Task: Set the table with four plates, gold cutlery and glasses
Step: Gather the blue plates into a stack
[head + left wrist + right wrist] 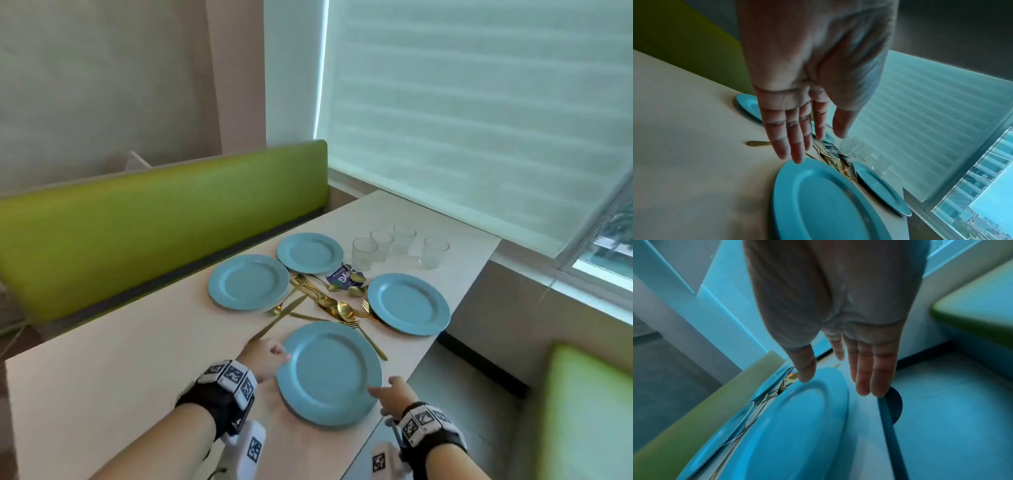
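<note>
Near plate [329, 373] between left hand [263, 358], right hand [390, 394]; wrist views show fingers straight, holding nothing.

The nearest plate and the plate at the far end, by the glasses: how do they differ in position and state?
The nearest plate lies between the left hand and the right hand, both open at its rim; nothing is near the far plate but the glasses. The nearest plate reaches the table's near edge; the far plate lies further in. A gold fork runs along the nearest plate's rim. Both are blue, round, empty and lie flat.
</note>
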Demonstrator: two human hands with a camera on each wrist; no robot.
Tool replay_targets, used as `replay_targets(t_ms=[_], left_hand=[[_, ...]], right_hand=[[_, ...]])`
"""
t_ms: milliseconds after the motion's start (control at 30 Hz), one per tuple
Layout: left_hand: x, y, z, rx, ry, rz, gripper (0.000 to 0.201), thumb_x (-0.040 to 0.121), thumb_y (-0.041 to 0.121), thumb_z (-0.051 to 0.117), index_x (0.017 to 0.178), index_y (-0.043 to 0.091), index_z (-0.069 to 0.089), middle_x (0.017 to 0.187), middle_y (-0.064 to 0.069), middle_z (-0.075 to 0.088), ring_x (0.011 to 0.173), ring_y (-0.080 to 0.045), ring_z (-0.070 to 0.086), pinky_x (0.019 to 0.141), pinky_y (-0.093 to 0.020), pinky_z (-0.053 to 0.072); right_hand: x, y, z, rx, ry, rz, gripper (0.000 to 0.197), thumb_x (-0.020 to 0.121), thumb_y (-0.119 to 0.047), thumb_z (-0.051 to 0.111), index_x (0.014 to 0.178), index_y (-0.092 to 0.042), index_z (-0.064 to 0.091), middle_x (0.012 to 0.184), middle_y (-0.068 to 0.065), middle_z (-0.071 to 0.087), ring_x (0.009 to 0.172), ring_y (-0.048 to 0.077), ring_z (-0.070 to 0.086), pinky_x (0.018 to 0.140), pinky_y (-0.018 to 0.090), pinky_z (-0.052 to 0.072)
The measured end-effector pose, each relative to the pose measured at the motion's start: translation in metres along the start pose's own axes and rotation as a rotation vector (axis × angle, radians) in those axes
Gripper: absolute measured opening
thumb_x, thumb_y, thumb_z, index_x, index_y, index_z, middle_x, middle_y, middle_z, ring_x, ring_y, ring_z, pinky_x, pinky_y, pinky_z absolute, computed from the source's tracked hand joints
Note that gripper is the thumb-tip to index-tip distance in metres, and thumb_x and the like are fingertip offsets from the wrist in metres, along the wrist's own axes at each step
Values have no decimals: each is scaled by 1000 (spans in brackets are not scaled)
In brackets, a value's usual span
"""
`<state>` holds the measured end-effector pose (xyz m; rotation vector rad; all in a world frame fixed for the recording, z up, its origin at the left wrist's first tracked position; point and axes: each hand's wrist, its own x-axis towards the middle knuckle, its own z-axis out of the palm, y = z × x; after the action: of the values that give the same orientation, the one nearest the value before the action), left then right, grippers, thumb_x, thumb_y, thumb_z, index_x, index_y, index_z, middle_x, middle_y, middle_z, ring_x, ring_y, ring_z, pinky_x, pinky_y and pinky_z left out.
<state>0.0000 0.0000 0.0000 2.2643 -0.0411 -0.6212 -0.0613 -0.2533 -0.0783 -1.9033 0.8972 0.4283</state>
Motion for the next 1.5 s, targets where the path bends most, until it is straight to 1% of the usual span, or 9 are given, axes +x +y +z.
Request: replay_targets(t_ms=[100,267,500,700,833,933,1100,1400,1500], left_hand=[[8,-11,-4,-6,4,-18,9,90,30,56,93,21,55,100,-1,61,84,-17,57,74,-23,42],[11,-15,-10,-13,0,-42,14,90,30,55,96,18,55,94,-2,62,77,-18,59,72,-22,45],[25,-14,-11,-30,17,-79,16,88,31,57,94,17,55,94,-3,60,83,-20,56,75,-25,46],[42,6,-11,-26,47,-113,24,92,39,49,97,16,50,96,-9,58,86,-26,55,82,-31,47],[73,18,-5,-142,80,-139,72,89,55,42,125,-7,49,127,-29,56,115,-39,57,95,-41,47],[100,25,4,-385,89,-172,115,52,94,40,121,4,58,120,-20,64,106,-35,63,94,-44,51],[108,73,6,-920,92,-205,51,95,49,40,134,17,48,129,-10,57,116,-32,57,99,-48,47],[161,123,27,-998,117,-139,44,100,43,31,136,24,44,133,-8,53,119,-32,55,98,-55,45],[177,130,31,-1041,159,-155,43,98,46,32,136,30,43,136,-3,51,121,-32,54,99,-58,44]], right_hand=[[11,-3,14,95,48,63,39,83,-25,68,106,-5,43,79,9,53,65,22,52,70,32,48],[47,12,23,142,96,68,26,87,-33,58,87,-7,56,95,14,59,95,32,63,92,45,53],[-12,-31,10,467,12,86,25,99,-15,43,84,3,51,75,17,56,64,29,56,58,40,51],[-28,-70,-25,439,-10,-51,22,101,-17,39,100,0,53,80,15,59,64,27,57,59,39,50],[-26,-90,-53,452,-30,-102,25,101,-21,40,99,-4,58,76,12,58,63,25,55,57,34,48],[-15,-106,-74,498,-42,-117,27,99,-23,45,103,0,58,76,13,57,63,26,54,58,36,49],[12,-125,-110,593,-68,-115,26,98,-26,47,93,-4,58,79,13,59,68,26,57,59,37,50],[105,-110,-176,149,151,-40,43,97,-45,39,96,-3,53,80,10,51,77,27,52,75,39,50],[157,-72,-194,62,262,58,55,93,-40,46,114,8,59,103,21,63,90,30,57,83,36,46]])
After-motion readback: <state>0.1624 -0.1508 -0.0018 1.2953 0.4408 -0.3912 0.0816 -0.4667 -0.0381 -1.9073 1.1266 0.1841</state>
